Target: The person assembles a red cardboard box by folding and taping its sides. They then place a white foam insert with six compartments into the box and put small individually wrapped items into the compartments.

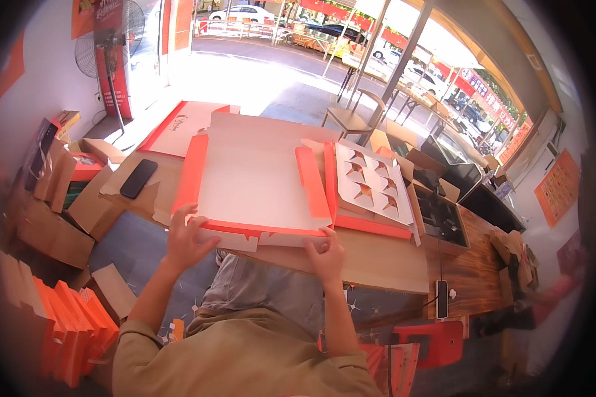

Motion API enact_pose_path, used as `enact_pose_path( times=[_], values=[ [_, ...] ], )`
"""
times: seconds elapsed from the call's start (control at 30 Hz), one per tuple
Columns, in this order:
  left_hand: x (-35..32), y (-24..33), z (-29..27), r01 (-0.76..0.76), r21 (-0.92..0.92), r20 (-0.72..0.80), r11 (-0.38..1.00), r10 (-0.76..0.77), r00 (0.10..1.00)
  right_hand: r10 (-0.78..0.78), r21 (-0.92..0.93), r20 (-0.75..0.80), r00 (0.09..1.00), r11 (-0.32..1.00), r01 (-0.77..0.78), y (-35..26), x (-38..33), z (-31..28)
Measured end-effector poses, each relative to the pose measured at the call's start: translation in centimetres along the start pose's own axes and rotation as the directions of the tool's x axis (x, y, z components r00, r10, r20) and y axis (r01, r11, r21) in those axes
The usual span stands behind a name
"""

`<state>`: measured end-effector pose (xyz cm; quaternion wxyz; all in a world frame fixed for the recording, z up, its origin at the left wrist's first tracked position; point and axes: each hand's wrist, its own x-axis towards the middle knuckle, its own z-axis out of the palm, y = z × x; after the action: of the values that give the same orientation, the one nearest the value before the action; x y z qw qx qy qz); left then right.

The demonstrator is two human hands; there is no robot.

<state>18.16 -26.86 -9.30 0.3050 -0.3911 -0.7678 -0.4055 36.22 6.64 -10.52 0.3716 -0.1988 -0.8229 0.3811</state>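
Note:
A partly folded cardboard gift box (pixel 258 178), white inside with red side flaps, lies in front of me on a brown cardboard-covered table (pixel 384 264). My left hand (pixel 188 239) grips its near left corner, fingers over the red front flap and thumb below. At the near right corner, my right hand (pixel 326 255) has its fingertips curled on the same front edge. The left and right flaps stand partly raised, while the back panel lies flat. Just right of the box sits a white insert sheet (pixel 374 182) with several star-shaped cut-outs, on top of red card.
A black phone (pixel 139 178) and a flat red-and-white box panel (pixel 187 129) lie on the table's left. Red folded boxes (pixel 69 331) stack at the lower left beside open cartons (pixel 66 231). Beyond are a standing fan (pixel 109 49) and a chair (pixel 356 119); a red stool (pixel 437 344) stands lower right.

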Motion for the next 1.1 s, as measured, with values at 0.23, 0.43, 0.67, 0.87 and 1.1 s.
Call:
enact_pose_path(
  times=[0.23, 0.43, 0.67, 0.87, 1.1],
  values=[
    [2.6, 1.9, -0.1, -0.205, 0.203, 0.219, 0.957, 0.16, 0.963, -0.226, -0.248, -0.013, 0.974, 0.944, 0.216, -2.5, 1.4, -0.4],
    [1.6, 2.9, 1.0, -0.206, 0.228, 0.237, 0.952, 0.15, 0.96, -0.349, -0.187, 0.05, 0.936, 0.917, 0.352, -1.0, 1.5, -0.7],
    [-1.0, 2.6, 0.4, -0.303, 0.245, 0.225, 0.921, 0.25, 0.942, -0.396, -0.102, 0.11, 0.912, 0.908, 0.406, 0.8, 0.4, -1.8],
    [-2.1, 2.1, 0.0, -0.31, 0.257, 0.165, 0.916, 0.274, 0.947, -0.26, -0.01, 0.218, 0.941, 0.963, 0.269, 0.5, 0.5, -3.2],
    [-2.1, 2.3, 0.1, -0.272, 0.245, 0.104, 0.931, 0.254, 0.962, -0.358, -0.017, 0.197, 0.913, 0.929, 0.369, -1.1, 0.1, -2.1]
  ],
)
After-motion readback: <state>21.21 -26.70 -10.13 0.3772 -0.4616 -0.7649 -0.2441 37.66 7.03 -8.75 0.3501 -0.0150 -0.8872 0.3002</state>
